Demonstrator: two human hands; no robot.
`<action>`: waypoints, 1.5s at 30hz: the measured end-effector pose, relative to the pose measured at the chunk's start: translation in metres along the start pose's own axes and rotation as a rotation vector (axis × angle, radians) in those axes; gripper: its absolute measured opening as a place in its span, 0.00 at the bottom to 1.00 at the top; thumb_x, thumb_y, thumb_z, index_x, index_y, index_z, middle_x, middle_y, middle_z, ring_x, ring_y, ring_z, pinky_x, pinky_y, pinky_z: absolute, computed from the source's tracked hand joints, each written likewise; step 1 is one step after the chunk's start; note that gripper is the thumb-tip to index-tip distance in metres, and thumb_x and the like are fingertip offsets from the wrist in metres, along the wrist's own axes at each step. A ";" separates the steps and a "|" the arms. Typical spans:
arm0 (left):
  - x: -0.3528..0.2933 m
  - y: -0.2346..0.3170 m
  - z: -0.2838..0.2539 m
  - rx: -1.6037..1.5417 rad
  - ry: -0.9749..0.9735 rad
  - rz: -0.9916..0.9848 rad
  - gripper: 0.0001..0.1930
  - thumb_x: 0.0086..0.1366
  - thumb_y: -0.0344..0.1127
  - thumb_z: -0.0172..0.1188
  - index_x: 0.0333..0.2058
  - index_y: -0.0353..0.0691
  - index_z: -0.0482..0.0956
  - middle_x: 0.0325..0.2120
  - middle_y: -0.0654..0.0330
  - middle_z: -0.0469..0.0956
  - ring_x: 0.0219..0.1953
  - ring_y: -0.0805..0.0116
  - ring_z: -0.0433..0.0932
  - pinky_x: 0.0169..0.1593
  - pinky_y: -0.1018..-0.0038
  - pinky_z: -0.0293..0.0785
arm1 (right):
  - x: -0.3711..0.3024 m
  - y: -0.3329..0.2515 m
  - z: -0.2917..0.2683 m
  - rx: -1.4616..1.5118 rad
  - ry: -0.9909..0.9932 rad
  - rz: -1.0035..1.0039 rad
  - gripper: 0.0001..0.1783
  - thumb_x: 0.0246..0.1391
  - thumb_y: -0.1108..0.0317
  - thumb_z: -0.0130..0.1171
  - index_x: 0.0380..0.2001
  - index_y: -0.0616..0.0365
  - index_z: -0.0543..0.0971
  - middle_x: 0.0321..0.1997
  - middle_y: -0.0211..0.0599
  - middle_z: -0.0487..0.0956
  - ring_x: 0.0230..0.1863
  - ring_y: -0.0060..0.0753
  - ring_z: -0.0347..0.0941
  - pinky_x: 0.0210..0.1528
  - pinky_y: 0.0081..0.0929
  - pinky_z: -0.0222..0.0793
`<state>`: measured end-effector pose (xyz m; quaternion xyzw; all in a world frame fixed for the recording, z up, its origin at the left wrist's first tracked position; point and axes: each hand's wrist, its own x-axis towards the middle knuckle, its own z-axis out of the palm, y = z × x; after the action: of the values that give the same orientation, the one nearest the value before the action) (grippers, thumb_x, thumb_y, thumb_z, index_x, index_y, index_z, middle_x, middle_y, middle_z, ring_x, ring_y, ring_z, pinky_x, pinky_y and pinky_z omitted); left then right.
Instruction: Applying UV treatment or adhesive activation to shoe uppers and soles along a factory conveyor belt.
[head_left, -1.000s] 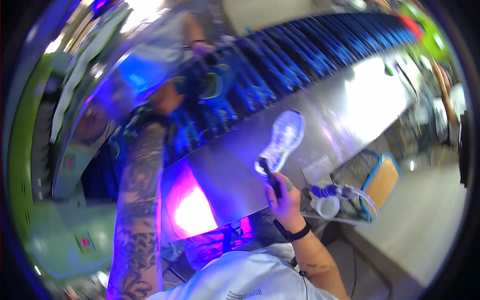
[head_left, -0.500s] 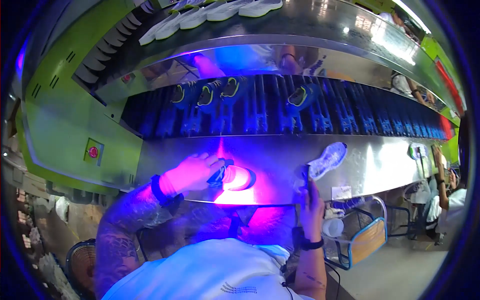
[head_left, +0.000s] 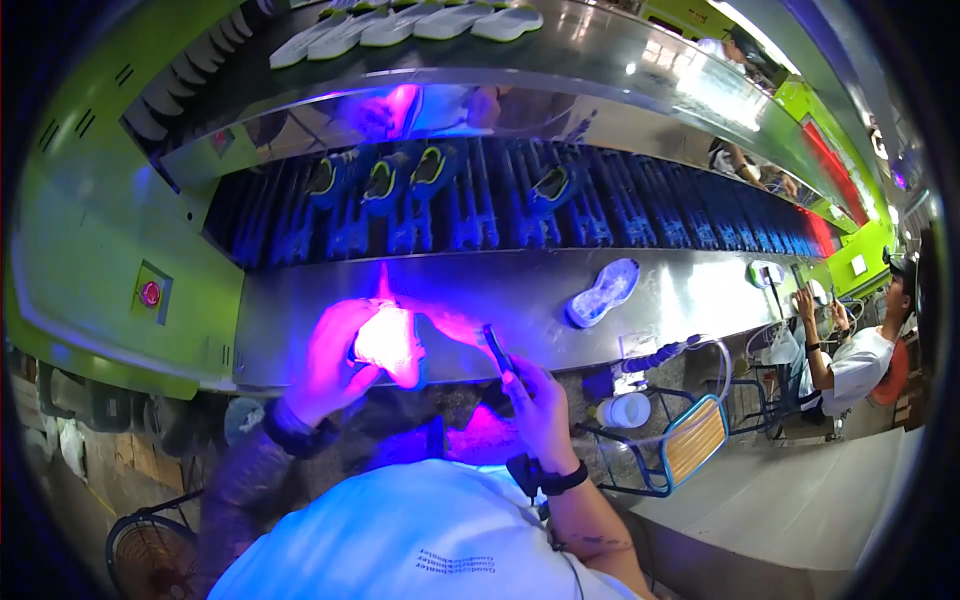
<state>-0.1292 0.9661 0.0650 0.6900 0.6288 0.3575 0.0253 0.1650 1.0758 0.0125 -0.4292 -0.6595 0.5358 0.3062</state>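
The brush [head_left: 494, 345] has left the white sole [head_left: 604, 293] and now points toward the brightly lit shoe [head_left: 388, 338] at the near edge of the metal tabletop [head_left: 470, 285]. Of the hands, the left hand [head_left: 335, 355] curls around that shoe; the right hand [head_left: 540, 405] is closed on the brush. A white tub [head_left: 627, 410] sits just beyond the edge, contents unclear. Behind, a conveyor [head_left: 500, 220] carries four dark shoes; a wood-slatted stool [head_left: 695, 440] stands at right.

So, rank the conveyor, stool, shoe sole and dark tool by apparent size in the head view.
Largest to smallest:
1. Conveyor
2. Stool
3. Shoe sole
4. Dark tool, partly covered by the right hand
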 end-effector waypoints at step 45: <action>0.010 -0.016 -0.068 0.304 0.059 0.648 0.18 0.60 0.36 0.67 0.50 0.52 0.77 0.48 0.59 0.79 0.51 0.53 0.81 0.51 0.57 0.82 | 0.050 -0.112 0.051 -0.090 -0.185 -0.096 0.20 0.61 0.68 0.66 0.56 0.58 0.82 0.36 0.30 0.83 0.32 0.15 0.72 0.35 0.17 0.68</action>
<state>-0.1791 0.9506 0.1120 0.8390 0.4236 0.2690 -0.2105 0.0719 1.0909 0.1060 -0.3594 -0.7281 0.5276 0.2497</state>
